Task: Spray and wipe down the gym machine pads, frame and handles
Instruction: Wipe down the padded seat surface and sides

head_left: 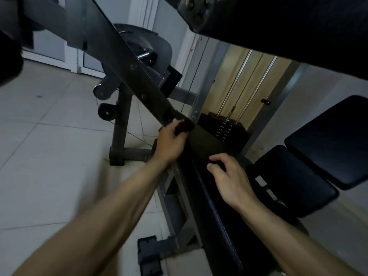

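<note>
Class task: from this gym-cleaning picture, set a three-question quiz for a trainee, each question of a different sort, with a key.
1. True or false: the left hand holds a dark cloth against the lower end of the slanted frame bar.
2. The right hand rests on: A) a floor tile, B) the long black pad, C) a door.
3. Name the numbered plates behind the hands.

Key: 1 true; 2 B; 3 weight stack.
</note>
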A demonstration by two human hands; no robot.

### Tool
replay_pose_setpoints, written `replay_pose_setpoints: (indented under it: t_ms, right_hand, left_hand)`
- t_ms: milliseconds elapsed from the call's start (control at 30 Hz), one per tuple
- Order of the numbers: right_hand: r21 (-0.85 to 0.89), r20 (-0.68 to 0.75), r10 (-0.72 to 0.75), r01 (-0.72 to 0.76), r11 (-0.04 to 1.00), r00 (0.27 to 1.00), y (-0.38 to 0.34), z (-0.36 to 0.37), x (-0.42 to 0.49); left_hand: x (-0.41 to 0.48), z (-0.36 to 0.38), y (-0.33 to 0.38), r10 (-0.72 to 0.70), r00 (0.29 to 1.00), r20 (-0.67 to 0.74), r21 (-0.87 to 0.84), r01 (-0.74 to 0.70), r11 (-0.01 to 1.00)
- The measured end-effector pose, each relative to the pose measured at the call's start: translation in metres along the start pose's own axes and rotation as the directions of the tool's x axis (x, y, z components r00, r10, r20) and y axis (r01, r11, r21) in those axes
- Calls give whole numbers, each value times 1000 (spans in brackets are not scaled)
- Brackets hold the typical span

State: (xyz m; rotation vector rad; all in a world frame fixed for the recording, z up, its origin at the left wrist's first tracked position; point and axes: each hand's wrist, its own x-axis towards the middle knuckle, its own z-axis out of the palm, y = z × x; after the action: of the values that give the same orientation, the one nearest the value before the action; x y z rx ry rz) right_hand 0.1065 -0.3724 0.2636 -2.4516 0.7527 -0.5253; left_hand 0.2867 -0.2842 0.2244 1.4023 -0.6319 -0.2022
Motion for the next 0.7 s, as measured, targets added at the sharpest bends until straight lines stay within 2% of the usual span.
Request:
replay_pose_setpoints:
  t_ms: [133,200,267,333,400,467,533,600,700]
  right_hand:
    - [-77,-70,-20,15,997,997,2,-1,1]
    - [-108,-102,-30,19,994,994,5,-1,0]
    - [-126,-79,-11,0,992,997,5,-2,0]
    - [-107,-29,44,-47,993,999,1,-9,-1]
    - [75,77,99,-104,992,992,3,-25,-17]
    - [166,216,28,-65,984,976,13,-40,-56]
    - [149,288,-58,15,989,956,21,-45,-95]
    - [217,198,-85,41,975,976,29,-39,-112]
    - [274,-10,15,-12,962,1000,25,-30,-105]
  left_hand:
    - [-126,22,16,188,982,32,-84,-185,979]
    - [-151,25,16,232,973,5,-126,-230,965]
    - [-126,20,15,197,980,18,-96,-194,976]
    - [-81,12,18,73,997,-3,-21,-74,997]
    - [-42,7,26,-62,998,-24,18,63,998]
    - [-30,10,33,-76,997,-27,41,77,996]
    - [-37,14,31,-53,998,-44,51,55,997]
    - [-63,12,29,-39,998,-43,71,42,997]
    - [-132,23,35,61,998,16,72,-62,995]
